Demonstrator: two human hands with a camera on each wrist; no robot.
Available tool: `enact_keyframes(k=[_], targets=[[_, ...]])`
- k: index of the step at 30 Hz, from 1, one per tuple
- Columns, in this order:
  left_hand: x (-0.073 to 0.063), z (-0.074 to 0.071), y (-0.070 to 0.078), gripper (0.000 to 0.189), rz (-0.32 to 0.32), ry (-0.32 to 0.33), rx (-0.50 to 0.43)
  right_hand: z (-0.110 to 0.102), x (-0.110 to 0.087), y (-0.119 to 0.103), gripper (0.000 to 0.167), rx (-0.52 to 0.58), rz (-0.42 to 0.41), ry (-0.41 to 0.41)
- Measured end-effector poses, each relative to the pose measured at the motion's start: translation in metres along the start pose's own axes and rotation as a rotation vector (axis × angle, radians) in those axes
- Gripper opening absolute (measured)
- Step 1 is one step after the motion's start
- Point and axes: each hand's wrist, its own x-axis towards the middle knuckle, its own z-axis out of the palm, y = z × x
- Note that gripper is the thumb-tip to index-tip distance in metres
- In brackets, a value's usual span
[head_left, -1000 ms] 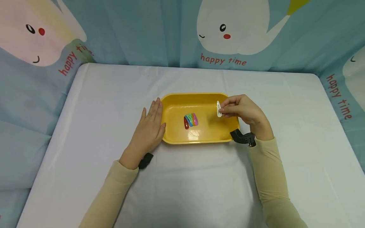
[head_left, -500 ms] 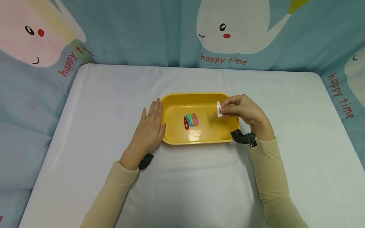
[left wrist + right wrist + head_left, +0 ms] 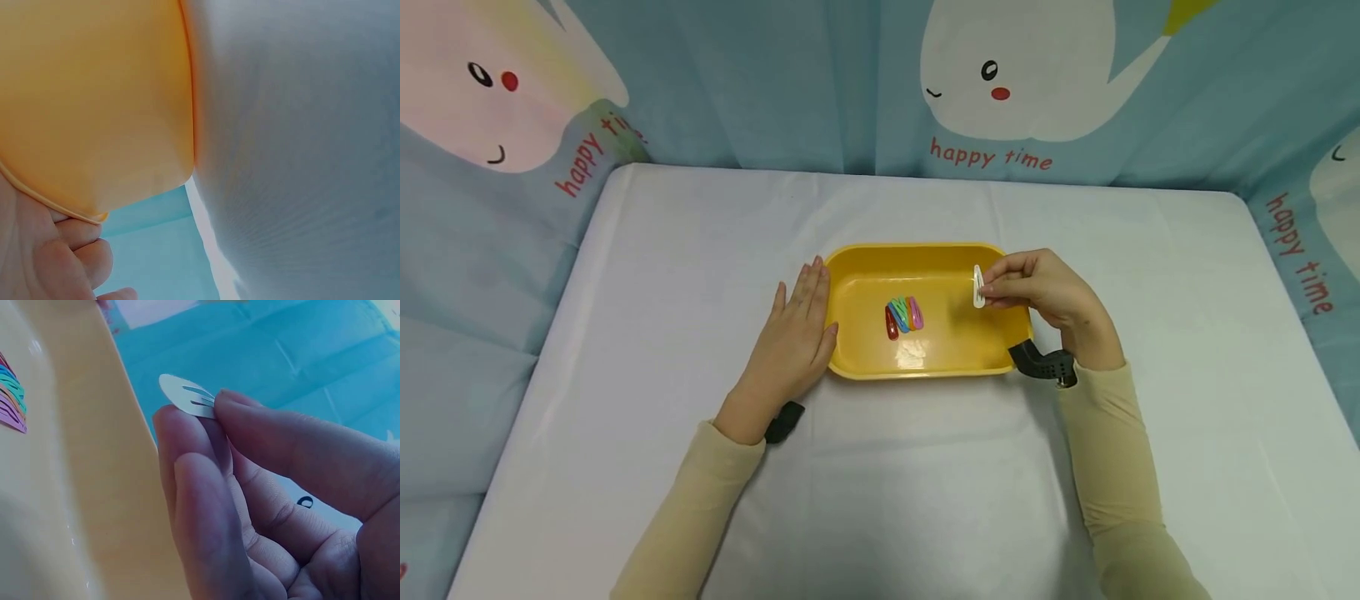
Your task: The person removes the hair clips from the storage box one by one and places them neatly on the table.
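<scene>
My right hand (image 3: 1045,287) pinches a white snap hair clip (image 3: 978,287) between thumb and fingertips, above the right end of a yellow tray (image 3: 865,358). In the right wrist view the hair clip (image 3: 187,395) sticks out past the thumb, its slots showing. Several coloured hair clips (image 3: 904,315) lie side by side in the tray, red at the left, then blue, green, orange and pink. Along the tray's left end lies my left hand (image 3: 790,333), fingers straight against the rim. The left wrist view shows the tray's outer wall (image 3: 100,100) with fingers at its rim.
A white cloth (image 3: 895,492) covers the table under the tray. Blue curtains (image 3: 805,83) with whale prints hang behind the far edge and at both sides. Black straps (image 3: 1041,362) are worn at both wrists.
</scene>
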Motion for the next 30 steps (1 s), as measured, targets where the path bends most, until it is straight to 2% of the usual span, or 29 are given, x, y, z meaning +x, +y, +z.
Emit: enact_keyframes(k=[15, 23, 30], targets=[[-0.001, 0.000, -0.001, 0.065, 0.009, 0.003, 0.005, -0.002, 0.000, 0.002, 0.013, 0.039, -0.028, -0.028], [0.001, 0.006, -0.002, 0.065, 0.024, 0.009, 0.002, -0.009, -0.003, 0.006, 0.019, 0.130, -0.046, -0.067], [0.002, 0.004, -0.003, 0.064, 0.009, 0.005, 0.008, -0.015, -0.002, 0.004, 0.019, 0.162, -0.076, -0.084]])
